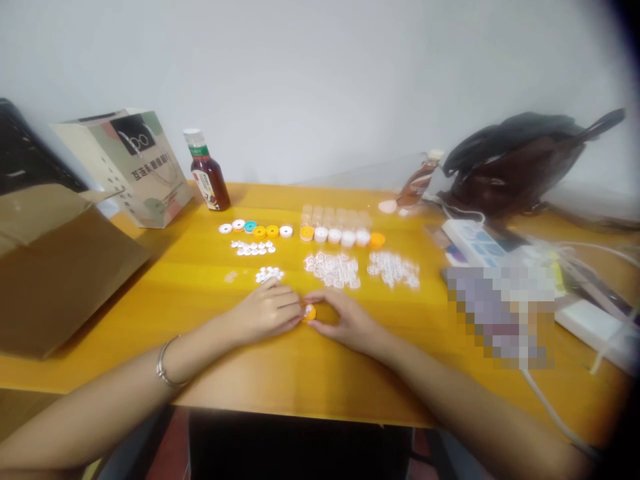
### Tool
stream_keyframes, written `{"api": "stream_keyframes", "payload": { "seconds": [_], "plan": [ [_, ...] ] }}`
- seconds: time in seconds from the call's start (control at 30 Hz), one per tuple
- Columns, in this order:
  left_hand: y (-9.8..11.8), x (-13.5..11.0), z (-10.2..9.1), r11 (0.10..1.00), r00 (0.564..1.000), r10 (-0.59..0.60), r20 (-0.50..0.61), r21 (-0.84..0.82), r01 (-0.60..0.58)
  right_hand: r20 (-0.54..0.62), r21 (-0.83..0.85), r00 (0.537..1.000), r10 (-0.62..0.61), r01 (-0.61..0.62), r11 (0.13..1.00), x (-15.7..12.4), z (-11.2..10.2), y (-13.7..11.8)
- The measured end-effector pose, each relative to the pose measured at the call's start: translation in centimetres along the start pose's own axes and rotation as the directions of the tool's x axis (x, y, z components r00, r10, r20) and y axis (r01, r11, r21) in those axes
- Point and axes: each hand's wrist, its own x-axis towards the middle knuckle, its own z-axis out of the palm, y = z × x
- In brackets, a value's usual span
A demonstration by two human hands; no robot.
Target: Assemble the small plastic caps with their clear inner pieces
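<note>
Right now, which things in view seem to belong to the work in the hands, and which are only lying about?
Likely in use:
- orange piece, between left hand and right hand
- round caps
- small white pieces
- pale flat pieces

Probably just lying about:
- paper bag
- brown box
- bottles
- dark bag
- white cables

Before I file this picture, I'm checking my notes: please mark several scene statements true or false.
The left hand and right hand are both at a small orange round piece. True.
The right arm wears a bracelet. False: the silver bracelet is on the left.
A teal disc lies beyond the left hand. True.
The cardboard box is on the right. False: the cardboard box is on the left.
The paper bag is left of the dark red bottle. True.
</note>
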Motion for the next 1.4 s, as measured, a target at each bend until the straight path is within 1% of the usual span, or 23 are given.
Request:
{"api": "stream_keyframes", "payload": {
  "seconds": [0.1, 0.2, 0.37, 0.47, 0.63, 0.8, 0.97, 1.2, 1.4],
  "plan": [
    [0.0, 0.0, -0.2, 0.999, 1.000, 0.030, 0.007, 0.035, -0.031, -0.006, 0.003, 1.000, -0.002, 0.002, 1.000, 0.0, 0.0, 0.0],
    [0.1, 0.0, -0.5, 0.993, 0.997, 0.071, 0.038, 0.091, -0.074, -0.007, 0.003, 1.000, 0.006, -0.006, 1.000, 0.0, 0.0, -0.1],
    [0.1, -0.1, -0.9, 0.988, 0.994, 0.087, 0.073, 0.121, -0.096, -0.009, 0.001, 1.000, 0.006, -0.006, 1.000, 0.1, 0.1, -0.1],
    [0.3, -0.1, -1.1, 0.990, 0.993, 0.088, 0.076, 0.100, -0.095, -0.009, 0.001, 1.000, 0.007, -0.007, 1.000, 0.1, 0.1, -0.1],
    [0.4, 0.0, -1.1, 0.996, 0.996, 0.076, 0.046, 0.040, -0.078, 0.001, -0.002, 1.000, 0.015, -0.015, 1.000, 0.1, 0.1, -0.1],
    [-0.1, -0.2, -1.0, 1.000, 0.999, 0.022, 0.037, -0.009, -0.021, -0.013, 0.005, 1.000, 0.015, -0.015, 1.000, -0.1, 0.1, -0.1],
    [-0.3, -0.4, -1.1, 0.995, 0.999, -0.023, 0.041, -0.092, 0.027, -0.006, 0.008, 1.000, 0.017, -0.017, 1.000, -0.1, 0.1, 0.1],
    [-0.1, -0.4, -1.3, 0.992, 0.996, 0.020, 0.081, -0.127, -0.010, -0.011, 0.010, 1.000, 0.006, -0.006, 1.000, -0.1, 0.1, 0.1],
    [0.4, -0.2, -2.0, 0.996, 0.994, 0.043, 0.099, -0.084, -0.034, -0.004, 0.018, 1.000, 0.011, -0.011, 1.000, -0.1, 0.1, 0.1]
  ]
}}
